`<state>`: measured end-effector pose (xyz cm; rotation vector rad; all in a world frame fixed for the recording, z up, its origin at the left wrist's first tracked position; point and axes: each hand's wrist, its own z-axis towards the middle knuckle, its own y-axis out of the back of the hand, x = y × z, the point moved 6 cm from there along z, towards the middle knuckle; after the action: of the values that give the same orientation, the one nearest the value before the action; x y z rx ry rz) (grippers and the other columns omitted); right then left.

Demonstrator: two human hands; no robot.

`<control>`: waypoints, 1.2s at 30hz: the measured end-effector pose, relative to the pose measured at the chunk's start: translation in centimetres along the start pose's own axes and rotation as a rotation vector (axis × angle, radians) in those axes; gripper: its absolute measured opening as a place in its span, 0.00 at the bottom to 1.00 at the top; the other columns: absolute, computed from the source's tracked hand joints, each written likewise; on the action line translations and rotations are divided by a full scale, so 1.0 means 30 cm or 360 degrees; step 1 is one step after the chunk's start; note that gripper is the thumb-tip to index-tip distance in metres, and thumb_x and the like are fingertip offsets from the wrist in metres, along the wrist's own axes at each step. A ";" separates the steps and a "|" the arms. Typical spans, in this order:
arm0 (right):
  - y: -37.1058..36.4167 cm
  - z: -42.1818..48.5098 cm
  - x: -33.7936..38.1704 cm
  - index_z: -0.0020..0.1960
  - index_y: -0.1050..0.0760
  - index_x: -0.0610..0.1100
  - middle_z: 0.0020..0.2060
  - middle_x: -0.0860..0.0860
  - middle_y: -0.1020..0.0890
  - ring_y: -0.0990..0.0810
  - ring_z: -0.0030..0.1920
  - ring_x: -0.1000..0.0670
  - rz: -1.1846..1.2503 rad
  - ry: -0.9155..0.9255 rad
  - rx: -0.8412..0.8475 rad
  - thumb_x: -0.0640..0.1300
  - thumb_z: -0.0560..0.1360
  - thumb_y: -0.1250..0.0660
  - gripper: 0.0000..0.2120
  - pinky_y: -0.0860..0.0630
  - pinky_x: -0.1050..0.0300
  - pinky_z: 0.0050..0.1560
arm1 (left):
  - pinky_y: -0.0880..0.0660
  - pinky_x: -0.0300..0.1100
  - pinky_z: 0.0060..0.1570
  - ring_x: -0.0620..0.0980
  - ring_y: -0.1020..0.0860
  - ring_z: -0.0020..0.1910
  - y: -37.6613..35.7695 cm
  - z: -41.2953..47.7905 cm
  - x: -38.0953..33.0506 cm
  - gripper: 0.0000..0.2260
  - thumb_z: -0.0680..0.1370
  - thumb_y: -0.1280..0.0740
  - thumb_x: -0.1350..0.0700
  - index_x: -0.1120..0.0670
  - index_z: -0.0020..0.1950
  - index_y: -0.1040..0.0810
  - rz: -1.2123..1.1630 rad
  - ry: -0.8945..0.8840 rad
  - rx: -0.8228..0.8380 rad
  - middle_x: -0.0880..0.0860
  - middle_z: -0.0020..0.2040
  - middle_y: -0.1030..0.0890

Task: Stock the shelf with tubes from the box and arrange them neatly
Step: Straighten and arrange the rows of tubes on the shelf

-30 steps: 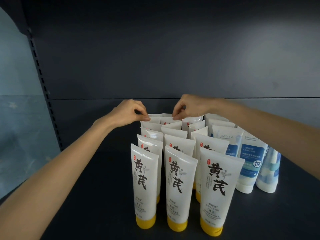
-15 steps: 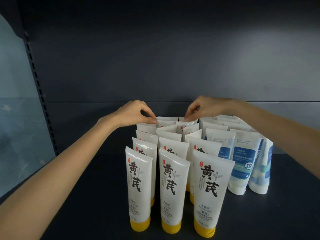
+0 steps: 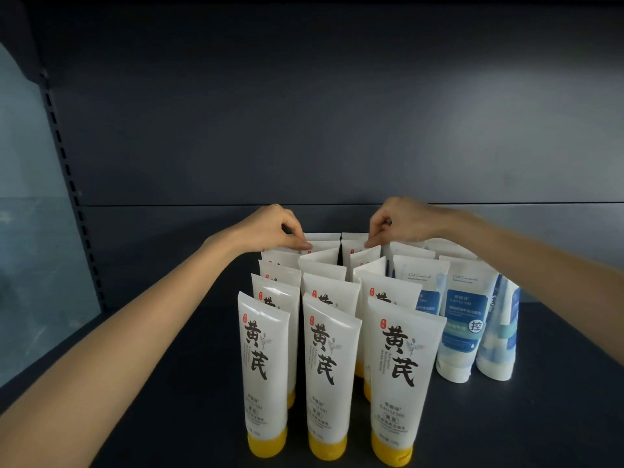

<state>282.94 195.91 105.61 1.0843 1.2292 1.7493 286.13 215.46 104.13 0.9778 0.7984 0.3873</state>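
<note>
Risk first, taken left to right. Our left hand (image 3: 270, 229) and right hand (image 3: 401, 222) both work at the back of the yellow-cap tubes (image 3: 329, 366), which stand cap-down in three tight rows on the shelf (image 3: 169, 383). We judge that a sideways tug at the rear could lean one tube onto its neighbour and topple a row forward. The blue tubes (image 3: 462, 319), just beside on the right, could be knocked too.

Grip: left fingers pinched nearly together on the crimped top of a rear tube; right fingers pinched likewise on another rear tube's top. No box is in view.
</note>
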 end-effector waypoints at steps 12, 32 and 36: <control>0.006 -0.001 -0.028 0.38 0.19 0.48 0.30 0.60 0.22 0.25 0.32 0.62 0.0068 -0.0015 0.0005 0.46 0.72 0.28 0.05 0.34 0.71 0.34 | 0.31 0.35 0.49 0.45 0.24 0.49 -0.004 0.011 0.006 0.03 0.72 0.27 0.55 0.48 0.39 0.18 -0.0013 -0.0010 -0.0002 0.46 0.45 0.22; 0.011 0.076 0.032 0.48 0.17 0.45 0.42 0.54 0.17 0.23 0.41 0.58 0.0165 0.0055 0.0011 0.49 0.74 0.30 0.09 0.29 0.66 0.43 | 0.27 0.55 0.58 0.46 0.23 0.54 0.114 -0.054 0.172 0.01 0.73 0.30 0.48 0.42 0.43 0.19 0.0337 0.0206 -0.0187 0.39 0.45 0.22; -0.021 0.123 0.093 0.46 0.17 0.45 0.37 0.57 0.20 0.26 0.36 0.61 0.0007 0.0127 -0.0074 0.47 0.74 0.29 0.06 0.33 0.71 0.35 | 0.26 0.52 0.55 0.46 0.23 0.53 0.094 -0.058 0.195 0.04 0.75 0.31 0.52 0.49 0.48 0.17 0.0386 0.0196 -0.0309 0.44 0.48 0.20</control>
<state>285.33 199.87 106.33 0.9996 1.2288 1.8310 288.83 221.57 103.53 0.8764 0.7389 0.7273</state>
